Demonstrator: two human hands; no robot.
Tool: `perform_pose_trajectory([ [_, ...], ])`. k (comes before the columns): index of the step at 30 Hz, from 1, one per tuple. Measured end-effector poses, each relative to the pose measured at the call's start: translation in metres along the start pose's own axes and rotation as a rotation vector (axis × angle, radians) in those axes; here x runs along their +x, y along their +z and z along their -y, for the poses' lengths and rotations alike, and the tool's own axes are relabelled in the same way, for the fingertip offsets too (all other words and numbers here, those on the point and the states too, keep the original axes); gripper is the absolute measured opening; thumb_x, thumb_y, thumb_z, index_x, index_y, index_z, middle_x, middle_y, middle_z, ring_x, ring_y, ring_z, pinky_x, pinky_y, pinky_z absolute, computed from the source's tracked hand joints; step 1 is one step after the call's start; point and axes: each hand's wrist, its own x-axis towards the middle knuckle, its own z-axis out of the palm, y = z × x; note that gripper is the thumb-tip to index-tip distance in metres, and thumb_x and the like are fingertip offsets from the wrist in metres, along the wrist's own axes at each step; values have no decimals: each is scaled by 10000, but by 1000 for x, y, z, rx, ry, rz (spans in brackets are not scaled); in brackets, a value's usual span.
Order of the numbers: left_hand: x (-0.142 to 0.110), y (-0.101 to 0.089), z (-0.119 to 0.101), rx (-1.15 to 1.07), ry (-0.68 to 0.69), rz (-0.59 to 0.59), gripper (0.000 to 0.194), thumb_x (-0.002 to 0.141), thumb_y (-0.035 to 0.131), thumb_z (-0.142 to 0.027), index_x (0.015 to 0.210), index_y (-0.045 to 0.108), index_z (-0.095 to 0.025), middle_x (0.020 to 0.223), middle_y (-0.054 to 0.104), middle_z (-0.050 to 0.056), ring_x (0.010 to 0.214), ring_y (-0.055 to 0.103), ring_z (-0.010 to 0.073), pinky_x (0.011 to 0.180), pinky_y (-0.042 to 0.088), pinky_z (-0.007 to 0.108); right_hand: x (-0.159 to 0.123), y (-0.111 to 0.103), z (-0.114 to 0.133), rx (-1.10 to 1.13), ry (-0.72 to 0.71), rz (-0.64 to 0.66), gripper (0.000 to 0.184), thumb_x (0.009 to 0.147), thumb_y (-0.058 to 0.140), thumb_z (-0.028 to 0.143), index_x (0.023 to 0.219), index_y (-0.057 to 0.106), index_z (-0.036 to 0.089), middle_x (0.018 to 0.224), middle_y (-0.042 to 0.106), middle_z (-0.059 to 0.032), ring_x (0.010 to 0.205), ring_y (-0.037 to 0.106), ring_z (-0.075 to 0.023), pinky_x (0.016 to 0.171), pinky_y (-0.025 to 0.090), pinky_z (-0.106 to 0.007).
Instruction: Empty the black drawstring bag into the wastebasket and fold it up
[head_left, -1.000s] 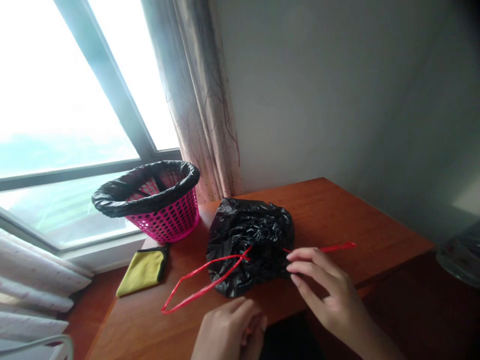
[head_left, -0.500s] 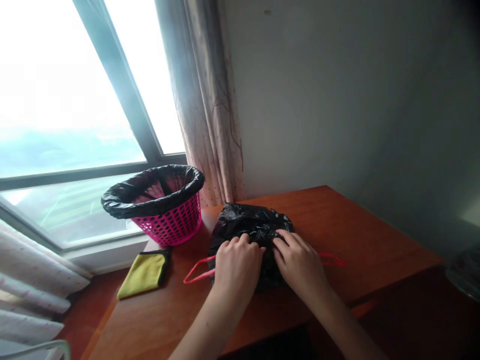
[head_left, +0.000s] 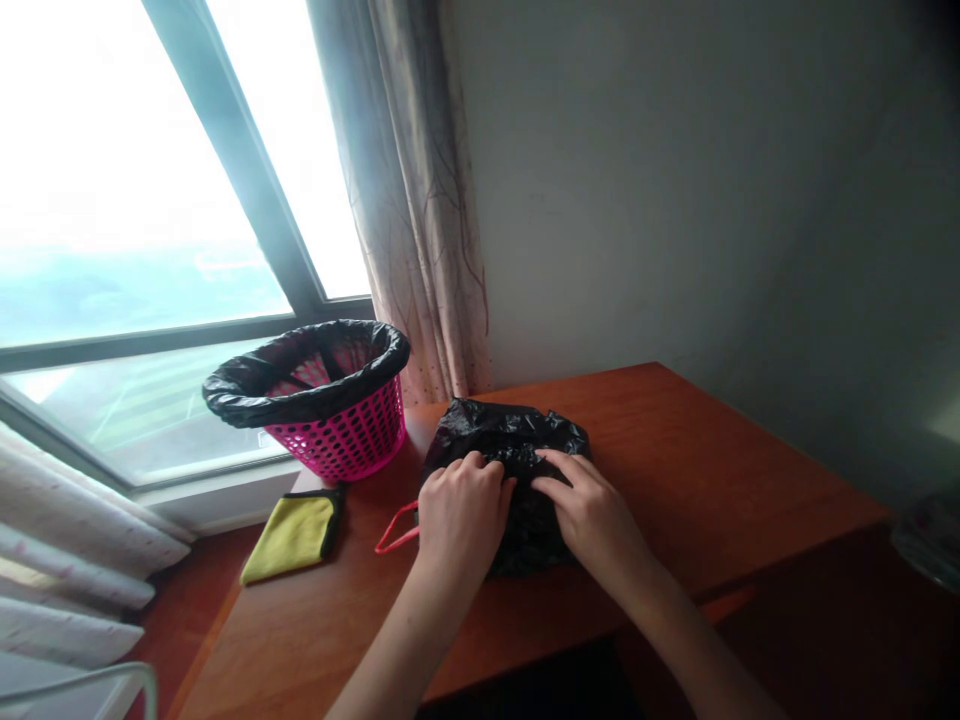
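Observation:
A black plastic garbage bag (head_left: 517, 425) with a red drawstring lies bunched on the wooden table in front of me. My left hand (head_left: 465, 510) is closed on its near left part, fingers curled into the plastic. To the left of that hand sticks out a loop of the red drawstring (head_left: 395, 530). On the right side of the bag, my right hand (head_left: 592, 505) grips the gathered plastic between thumb and fingers. Both hands partly hide the bag, and its underside is out of sight.
A pink perforated basket (head_left: 352, 440) lined with a black bag stands at the table's back left. Before it lies a folded yellow cloth (head_left: 291, 535) with a dark edge. The wooden table (head_left: 720, 480) reaches the wall; a window and curtain (head_left: 420, 200) are behind the basket.
My hands have shifted slightly on the bag, the left a little to the left. The red drawstring loop on the right no longer shows. The view has tilted slightly.

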Motion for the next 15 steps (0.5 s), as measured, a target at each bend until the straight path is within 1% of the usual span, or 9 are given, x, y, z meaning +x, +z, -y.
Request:
perform_pose_trajectory([
  [3,0,1,2,5,4,13,133,911,583,-286,863,691,-225,884,644,57,864,637,231,708,431,329,0,1,-2,28,6,-20,392,865,463,3,1078,726,202,1330,596,-111,1212,561,-256,1025,519,-432],
  [5,0,1,2,19,16,12,103,902,580,-243,930,679,-236,954,636,63,903,623,235,715,441,330,1,1,-2,26,14,-15,389,859,471,6,1092,721,192,1353,574,-125,1225,549,-273,1027,517,-457],
  [10,-3,5,6,62,42,6,299,893,516,-151,1160,613,-244,1098,599,99,978,600,268,758,466,374,-1,2,-3,9,43,31,438,869,487,44,1256,633,190,1423,498,-135,1282,500,-293,1056,495,-480],
  [15,-4,9,15,71,44,7,458,856,520,-130,1299,524,-245,1213,574,121,1032,586,282,811,457,401,-3,1,-8,-37,87,84,593,792,565,53,1365,534,199,1504,402,-137,1347,428,-329,1056,489,-494],
])
